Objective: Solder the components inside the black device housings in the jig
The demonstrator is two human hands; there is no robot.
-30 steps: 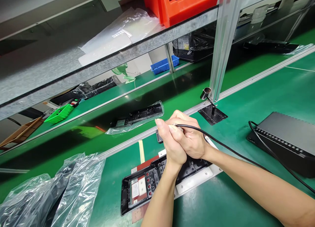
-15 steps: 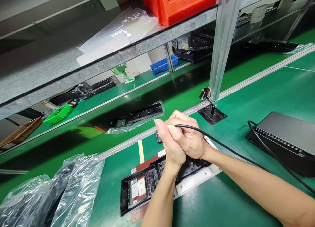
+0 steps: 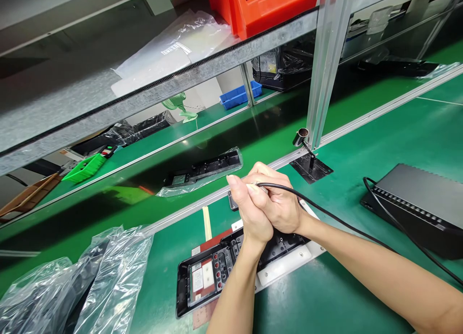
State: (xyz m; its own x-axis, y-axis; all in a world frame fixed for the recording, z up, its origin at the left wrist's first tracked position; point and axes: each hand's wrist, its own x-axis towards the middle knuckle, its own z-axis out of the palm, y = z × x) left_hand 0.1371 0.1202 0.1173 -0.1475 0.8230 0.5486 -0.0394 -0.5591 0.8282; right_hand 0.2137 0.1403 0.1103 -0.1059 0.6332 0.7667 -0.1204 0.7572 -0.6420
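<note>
My left hand [image 3: 253,218] and my right hand [image 3: 284,206] are clasped together, fingers wrapped around a corded hand tool whose body they hide. Its black cable [image 3: 318,208] leaves the top of the grip and runs off to the right. Both fists stand over a long black plastic housing [image 3: 184,295], covering its middle. The housing lies open side up in a white fixture [image 3: 285,265] with screws, over a reddish-brown board [image 3: 204,314]. Whether the tool's tip touches the housing cannot be seen.
A metal tube holder [image 3: 301,137] on a black plate stands by the upright post [image 3: 327,68]. At right sits a dark metal box [image 3: 415,203] with a cable. Plastic-wrapped parts [image 3: 112,276] lie at left. Behind is another bagged black housing [image 3: 206,170]; a shelf with a red bin [image 3: 267,15] overhangs.
</note>
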